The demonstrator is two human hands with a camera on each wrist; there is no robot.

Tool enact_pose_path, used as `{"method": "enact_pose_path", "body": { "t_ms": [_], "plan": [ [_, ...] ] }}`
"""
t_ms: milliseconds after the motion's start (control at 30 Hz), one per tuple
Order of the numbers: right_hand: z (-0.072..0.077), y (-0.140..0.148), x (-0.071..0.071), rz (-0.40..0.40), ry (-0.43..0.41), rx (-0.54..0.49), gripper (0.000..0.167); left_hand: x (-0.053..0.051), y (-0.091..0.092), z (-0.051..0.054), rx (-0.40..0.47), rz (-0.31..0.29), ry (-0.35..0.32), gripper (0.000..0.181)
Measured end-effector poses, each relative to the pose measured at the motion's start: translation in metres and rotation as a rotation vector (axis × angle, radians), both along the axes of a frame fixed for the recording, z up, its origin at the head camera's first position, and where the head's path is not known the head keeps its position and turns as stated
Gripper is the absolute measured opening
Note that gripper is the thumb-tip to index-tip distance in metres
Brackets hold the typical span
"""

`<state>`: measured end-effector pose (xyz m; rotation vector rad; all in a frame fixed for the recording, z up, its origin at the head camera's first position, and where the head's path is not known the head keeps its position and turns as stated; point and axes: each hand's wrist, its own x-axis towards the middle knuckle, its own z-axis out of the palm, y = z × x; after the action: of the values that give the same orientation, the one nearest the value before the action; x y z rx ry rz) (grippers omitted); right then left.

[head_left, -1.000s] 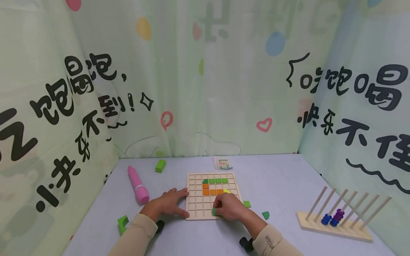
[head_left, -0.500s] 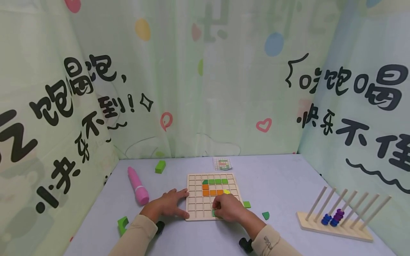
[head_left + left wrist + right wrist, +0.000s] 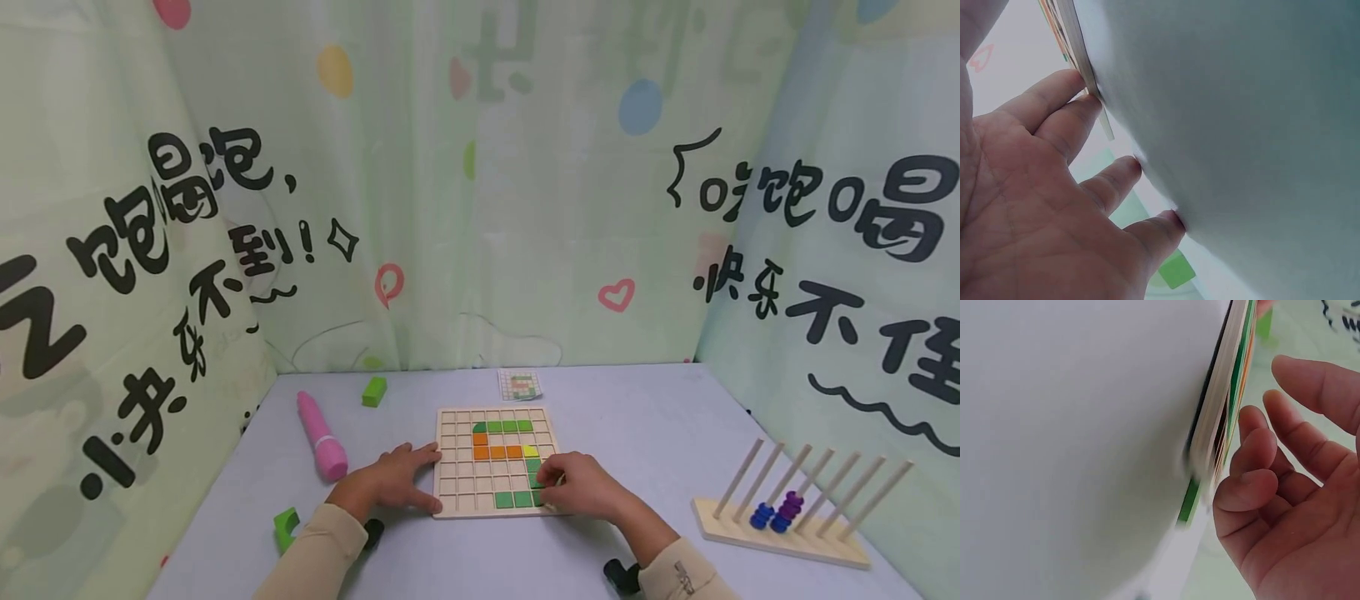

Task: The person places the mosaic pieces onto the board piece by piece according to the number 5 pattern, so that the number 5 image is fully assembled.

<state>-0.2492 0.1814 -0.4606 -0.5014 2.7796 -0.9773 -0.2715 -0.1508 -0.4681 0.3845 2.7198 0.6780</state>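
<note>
A square wooden grid board (image 3: 465, 475) lies on the table, with green, orange and yellow tiles in some cells. An orange row (image 3: 497, 452) crosses its middle, and a green row (image 3: 513, 500) runs along the near edge. My left hand (image 3: 393, 479) rests at the board's left side; in the left wrist view two fingertips touch the board's edge. My right hand (image 3: 581, 485) hovers at the near right corner, fingers loosely bent and nothing between them in the right wrist view. A green tile (image 3: 1190, 501) shows past the board's edge there.
A patterned card (image 3: 521, 384) lies behind the board. To the left are a pink baton-shaped object (image 3: 322, 437), a green block (image 3: 374, 392) and a green arch block (image 3: 286, 530). A wooden peg stand (image 3: 780, 531) with blue and purple beads stands on the right.
My right hand has moved right from the board's near middle to its right corner, uncovering green tiles on the near row and right column. The left hand has stayed put.
</note>
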Motion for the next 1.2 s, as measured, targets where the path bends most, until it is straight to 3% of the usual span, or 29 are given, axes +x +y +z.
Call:
{"method": "enact_pose_path", "body": {
  "t_ms": [367,733,1200],
  "plan": [
    [0.005,0.056,0.002,-0.174,-0.033,0.076,0.015,-0.005,-0.002,-0.004,-0.008,0.003,0.0,0.089],
    [0.002,0.084,0.01,-0.154,0.023,0.16,0.021,-0.002,-0.002,0.0,-0.015,0.012,-0.017,0.089],
    [-0.004,0.085,0.013,-0.202,0.007,0.243,0.021,-0.003,0.001,-0.002,-0.024,0.008,-0.016,0.091]
  ]
}}
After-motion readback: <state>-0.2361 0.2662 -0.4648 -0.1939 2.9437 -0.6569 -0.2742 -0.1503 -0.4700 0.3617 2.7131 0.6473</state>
